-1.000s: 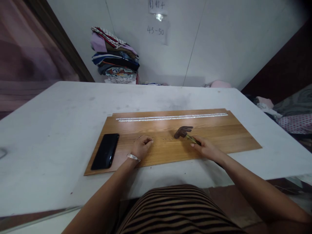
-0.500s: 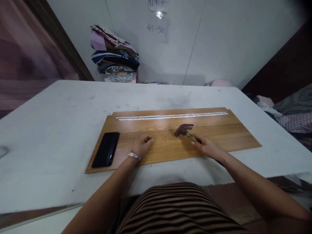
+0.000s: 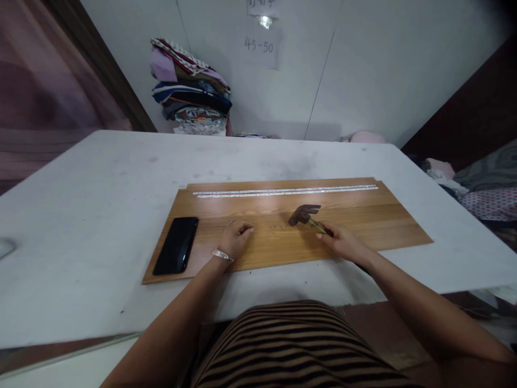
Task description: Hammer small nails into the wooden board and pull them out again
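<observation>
My right hand (image 3: 341, 240) is wrapped round the yellowish-green handle of a claw hammer (image 3: 302, 215), whose rusty brown head is over the middle of a wooden board (image 3: 363, 226). On the board to the left rests my left hand (image 3: 236, 238), fingers curled and pinched together; what is between them, if anything, is too small to make out. Between the hand and the hammer head, small dark specks, perhaps nails, form a short row (image 3: 278, 226). A black phone (image 3: 176, 246) lies at the board's left end.
Two white marked strips (image 3: 258, 193) run along the board's far side. The board lies on a white table (image 3: 100, 215). Folded clothes (image 3: 191, 91) are stacked beyond its far edge, against a wall with paper notes (image 3: 260, 48). A whitish object (image 3: 6, 247) sits at the left edge.
The view has shifted very slightly. Both hands and the hammer stay in nearly the same places over the board.
</observation>
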Motion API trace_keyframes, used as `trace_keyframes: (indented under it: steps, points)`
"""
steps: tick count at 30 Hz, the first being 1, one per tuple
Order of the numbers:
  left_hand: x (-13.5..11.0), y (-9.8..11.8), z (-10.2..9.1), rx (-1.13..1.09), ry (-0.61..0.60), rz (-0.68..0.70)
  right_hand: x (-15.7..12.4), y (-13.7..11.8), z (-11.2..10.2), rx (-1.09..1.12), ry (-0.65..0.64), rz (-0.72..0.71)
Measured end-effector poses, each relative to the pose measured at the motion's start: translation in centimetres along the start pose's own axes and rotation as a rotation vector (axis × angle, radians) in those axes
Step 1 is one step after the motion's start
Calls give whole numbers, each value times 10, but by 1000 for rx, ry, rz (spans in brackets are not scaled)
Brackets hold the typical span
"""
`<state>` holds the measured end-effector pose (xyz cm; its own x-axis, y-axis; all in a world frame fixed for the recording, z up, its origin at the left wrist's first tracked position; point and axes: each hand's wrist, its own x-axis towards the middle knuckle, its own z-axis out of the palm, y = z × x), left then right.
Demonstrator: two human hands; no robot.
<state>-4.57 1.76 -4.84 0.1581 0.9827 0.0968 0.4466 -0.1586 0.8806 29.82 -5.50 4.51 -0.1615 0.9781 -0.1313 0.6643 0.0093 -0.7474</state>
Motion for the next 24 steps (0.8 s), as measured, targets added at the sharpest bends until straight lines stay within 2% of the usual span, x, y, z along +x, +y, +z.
trace_keyframes:
  steps: [8,24]
  points:
    - [1,-6,1,11,-5,33,0,7,4,9,4,11]
    - [1,-5,1,-17,15,16,-1,0,0,3,30,6]
